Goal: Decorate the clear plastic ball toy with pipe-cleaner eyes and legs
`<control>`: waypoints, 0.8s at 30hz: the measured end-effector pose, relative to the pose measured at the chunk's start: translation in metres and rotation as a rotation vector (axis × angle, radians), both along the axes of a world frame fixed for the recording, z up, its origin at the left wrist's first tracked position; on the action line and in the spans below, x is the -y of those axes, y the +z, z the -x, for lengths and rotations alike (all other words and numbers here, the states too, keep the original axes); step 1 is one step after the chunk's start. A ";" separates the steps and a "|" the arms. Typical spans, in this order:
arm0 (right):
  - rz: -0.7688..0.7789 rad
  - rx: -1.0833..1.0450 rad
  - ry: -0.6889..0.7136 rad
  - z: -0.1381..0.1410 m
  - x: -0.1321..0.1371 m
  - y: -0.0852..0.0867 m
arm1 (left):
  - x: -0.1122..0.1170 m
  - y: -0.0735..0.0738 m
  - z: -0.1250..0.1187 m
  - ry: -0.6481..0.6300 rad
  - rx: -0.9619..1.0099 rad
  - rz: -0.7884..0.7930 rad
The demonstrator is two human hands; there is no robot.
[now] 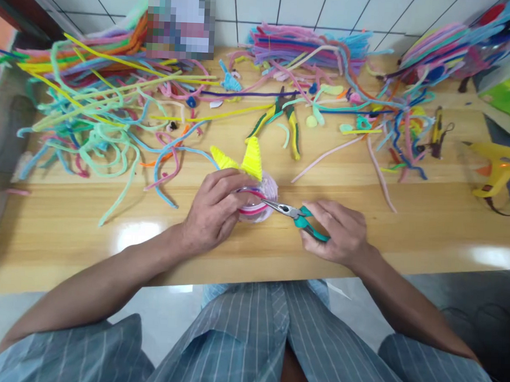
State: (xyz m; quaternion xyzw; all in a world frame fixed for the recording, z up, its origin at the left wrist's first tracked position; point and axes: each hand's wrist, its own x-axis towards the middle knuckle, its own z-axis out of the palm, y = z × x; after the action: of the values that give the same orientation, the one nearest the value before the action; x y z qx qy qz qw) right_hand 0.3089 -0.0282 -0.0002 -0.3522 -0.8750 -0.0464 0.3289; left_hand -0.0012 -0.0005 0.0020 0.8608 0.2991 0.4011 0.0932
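Note:
My left hand (215, 206) is closed round the left side of a round pipe-cleaner craft (270, 187), pale lilac with pink strands across its front. Two yellow ear-like pieces (252, 158) stick up from its top. In my right hand (340, 229) are needle-nose pliers (308, 220) with green handles. Their narrow tips touch the craft by the pink strand, close to my left fingertips. Whether the jaws pinch the strand is too small to tell. Part of the craft is hidden behind my left fingers.
Yellow-and-green pliers (297, 137) lie beyond the craft. Tangled pipe cleaners (108, 151) spread over the left of the wooden table (87, 251). A bundle of pipe cleaners (303, 49) rests by the tiled wall. At the right edge are a yellow glue gun (499, 165) and a green packet (508, 89).

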 end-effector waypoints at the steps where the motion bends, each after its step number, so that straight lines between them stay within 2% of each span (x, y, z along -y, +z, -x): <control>1: -0.009 0.005 -0.006 0.000 0.000 0.000 | 0.000 0.000 0.000 -0.001 0.001 0.004; 7: -0.041 0.012 -0.011 0.000 0.001 -0.007 | 0.000 0.002 -0.001 -0.013 -0.012 0.007; 10: 0.008 -0.084 -0.035 -0.006 -0.002 -0.012 | 0.000 0.003 0.001 -0.005 -0.033 0.016; 13: 0.135 -0.177 -0.238 -0.024 -0.013 -0.017 | -0.001 0.002 0.004 0.004 -0.045 0.007; 17: 0.261 -0.096 -0.571 -0.062 -0.037 -0.028 | -0.004 -0.002 0.005 -0.012 -0.008 -0.013; 21: 0.254 0.019 -0.706 -0.092 -0.057 -0.042 | -0.006 -0.004 0.005 -0.017 0.014 -0.040; 24: 0.259 0.104 -0.740 -0.094 -0.061 -0.044 | -0.006 -0.004 0.004 -0.008 0.009 -0.032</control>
State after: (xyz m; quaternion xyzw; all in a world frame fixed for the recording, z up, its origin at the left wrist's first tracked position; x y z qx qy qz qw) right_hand 0.4033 0.0331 -0.0442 -0.6794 -0.7032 -0.0687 0.1982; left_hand -0.0052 0.0057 -0.0025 0.8617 0.2887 0.4091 0.0823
